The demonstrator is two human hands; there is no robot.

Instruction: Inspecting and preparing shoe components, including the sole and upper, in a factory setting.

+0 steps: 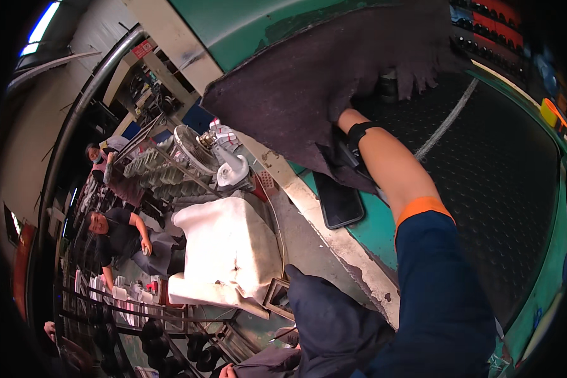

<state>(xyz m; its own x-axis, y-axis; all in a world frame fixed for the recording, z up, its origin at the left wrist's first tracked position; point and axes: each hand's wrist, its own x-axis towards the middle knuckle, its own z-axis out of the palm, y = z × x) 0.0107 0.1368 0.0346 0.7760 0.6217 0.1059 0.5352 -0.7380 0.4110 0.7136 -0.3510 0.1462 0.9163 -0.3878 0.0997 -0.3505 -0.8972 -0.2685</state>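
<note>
My right arm, in a navy sleeve with an orange cuff, reaches up from the lower right. A black band (361,131) circles its wrist. Only the back of my right hand (348,118) shows; its fingers are hidden under a large dark brown sheet (277,94), leather-like with ragged edges. This sheet drapes over a green machine (233,28) and a black studded surface (485,183). Beside my forearm a black phone (339,200) lies on the green ledge, its upper end under the sheet. My left hand is not in view.
A pale cloth (227,246) covers a bulky thing on the left, near a standing fan (194,150). Two people (123,230) are among racks further left. A navy-clothed shape (331,321) and some fingers (227,371), whose I cannot tell, are at the bottom.
</note>
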